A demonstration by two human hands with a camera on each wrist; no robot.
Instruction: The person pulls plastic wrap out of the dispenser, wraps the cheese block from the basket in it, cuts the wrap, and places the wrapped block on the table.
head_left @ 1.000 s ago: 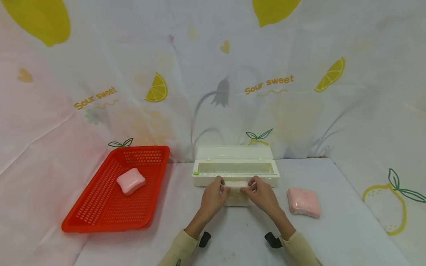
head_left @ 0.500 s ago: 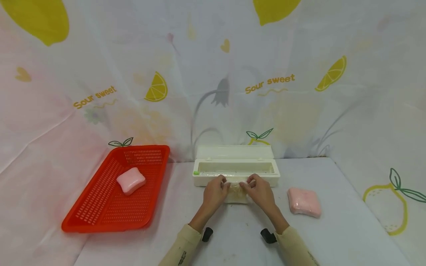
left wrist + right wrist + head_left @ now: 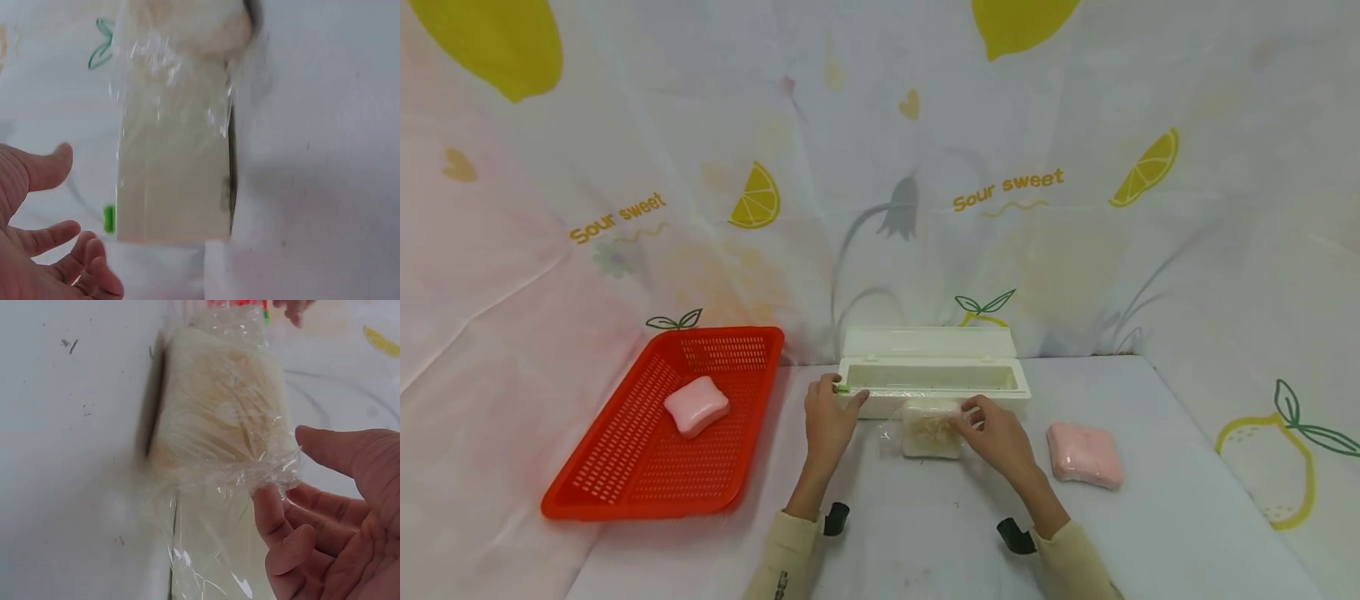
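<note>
A pale square block (image 3: 931, 435), much like a thick bread slice, lies in clear cling film (image 3: 219, 475) against the front of a white film dispenser (image 3: 970, 406). My left hand (image 3: 829, 422) is at the dispenser's left end by the green slider (image 3: 843, 389). Its fingers are spread and hold nothing; the left wrist view shows a gap to the slider (image 3: 109, 219). My right hand (image 3: 995, 433) is at the block's right side. Thumb and fingers (image 3: 325, 447) touch the crumpled film edge, with space between thumb and fingertips. Film drapes over the dispenser front in the left wrist view.
A red perforated basket (image 3: 748, 433) stands at the left with a pink wrapped block (image 3: 697, 407) inside. Another pink wrapped block (image 3: 1085, 455) lies on the table right of my right hand. The dispenser's lid (image 3: 928, 342) is raised at the back, against the lemon-print cloth (image 3: 1052, 275).
My left hand has let go of the film at the block and moved left to the dispenser's end. My right hand stays by the block, shifted slightly right. The block's film now lies out at its left.
</note>
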